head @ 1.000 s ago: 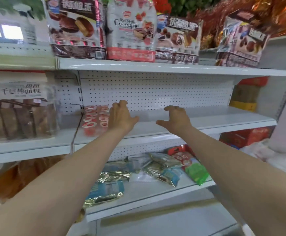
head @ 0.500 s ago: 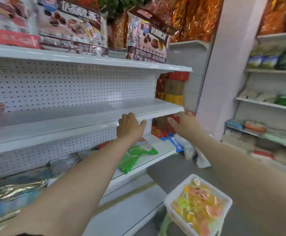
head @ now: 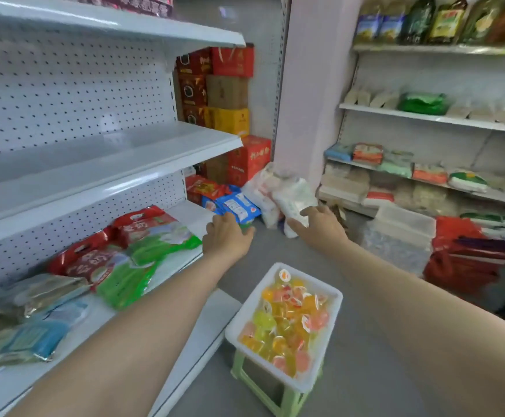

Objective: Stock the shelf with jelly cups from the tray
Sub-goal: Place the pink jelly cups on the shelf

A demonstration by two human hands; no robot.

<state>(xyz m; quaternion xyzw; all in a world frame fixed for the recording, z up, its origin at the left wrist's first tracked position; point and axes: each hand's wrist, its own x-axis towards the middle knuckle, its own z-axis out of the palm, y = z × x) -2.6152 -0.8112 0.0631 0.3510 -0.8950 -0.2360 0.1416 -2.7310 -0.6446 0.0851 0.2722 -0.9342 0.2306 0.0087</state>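
A white tray (head: 329, 350) full of several yellow, orange and pink jelly cups (head: 287, 320) sits on a pale green stool (head: 290, 397) on the floor, low and right of centre. The white middle shelf (head: 119, 164) with its pegboard back stands at the left. My left hand (head: 227, 239) hovers above and left of the tray with relaxed fingers, holding nothing. My right hand (head: 320, 224) hangs beyond the tray's far end, fingers loose and empty. Both hands are apart from the tray and the shelf.
Red and green snack bags (head: 131, 254) and blue and foil packs (head: 25, 326) lie on the lower shelf. Stacked red and brown cartons (head: 224, 94) fill the corner, with plastic bags (head: 281, 194) on the floor. A clear lidded bin (head: 398, 236) and stocked shelves (head: 425, 115) stand at right.
My view has swung right and down from the middle shelf to the floor tray. Both hands have left the shelf edge and dropped towards the tray, still empty.
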